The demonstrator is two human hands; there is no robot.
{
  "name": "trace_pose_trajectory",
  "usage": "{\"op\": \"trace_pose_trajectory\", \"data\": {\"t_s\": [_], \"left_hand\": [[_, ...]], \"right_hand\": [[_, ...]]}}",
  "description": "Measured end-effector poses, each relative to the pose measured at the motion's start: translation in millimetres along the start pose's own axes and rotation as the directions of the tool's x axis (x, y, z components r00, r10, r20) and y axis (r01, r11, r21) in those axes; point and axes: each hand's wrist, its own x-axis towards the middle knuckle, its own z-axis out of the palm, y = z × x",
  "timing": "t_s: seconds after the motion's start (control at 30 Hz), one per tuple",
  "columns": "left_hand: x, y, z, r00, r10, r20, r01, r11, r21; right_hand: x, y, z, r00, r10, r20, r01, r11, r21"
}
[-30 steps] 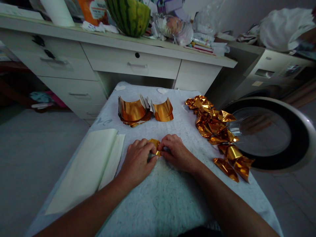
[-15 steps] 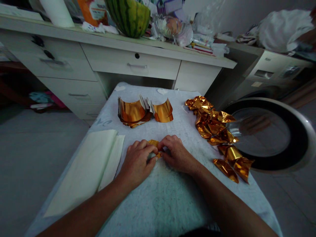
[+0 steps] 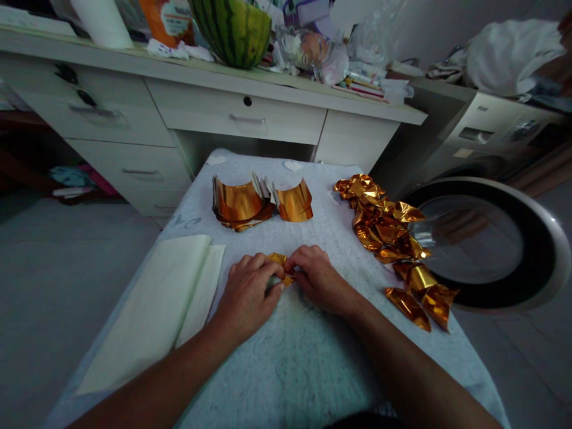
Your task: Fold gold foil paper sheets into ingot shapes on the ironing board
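Observation:
Between my two hands, on the cloth-covered table (image 3: 286,363), lies a small piece of gold foil paper (image 3: 277,258), partly hidden by my fingers. My left hand (image 3: 252,289) pinches its left side with thumb and forefinger. From the right, my right hand (image 3: 318,275) has its fingers closed on the same piece. Beyond the hands stand two curved stacks of gold foil sheets, a larger left stack (image 3: 239,202) and a smaller right stack (image 3: 295,202). Folded gold foil pieces (image 3: 379,223) lie heaped along the table's right side.
Folded pale paper sheets (image 3: 147,304) lie at the table's left. Behind the table stands a white drawer desk (image 3: 241,113) bearing a cut watermelon (image 3: 236,33) and plastic bags. At right, a washing machine's open round door (image 3: 473,238) comes close to the table edge.
Both hands stay almost in place on the gold foil paper. My right fingers have shifted very slightly, and a little more foil shows beneath them.

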Motion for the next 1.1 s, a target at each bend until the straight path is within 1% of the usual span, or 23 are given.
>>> {"op": "trace_pose_trajectory", "data": {"t_s": [0.13,0.37,0.67,1.1], "left_hand": [[0.1,-0.1,-0.4,1.000,0.003,-0.008,-0.003,1.000,-0.002],[0.1,-1.2,0.9,1.000,0.005,-0.012,-0.005,1.000,0.002],[-0.1,-2.5,1.0,1.000,0.016,-0.019,-0.016,1.000,0.003],[0.7,-3.0,-0.5,0.999,0.037,-0.014,-0.037,0.999,-0.029]], "right_hand": [[-0.7,0.0,2.8,1.000,-0.001,-0.010,0.001,1.000,-0.023],[-0.9,-2.1,1.7,1.000,-0.004,-0.012,0.003,0.999,-0.044],[0.4,-7.5,0.6,0.999,0.040,0.016,-0.039,0.995,-0.097],[-1.9,-7.2,1.6,1.000,0.021,0.013,-0.019,0.995,-0.100]]}}
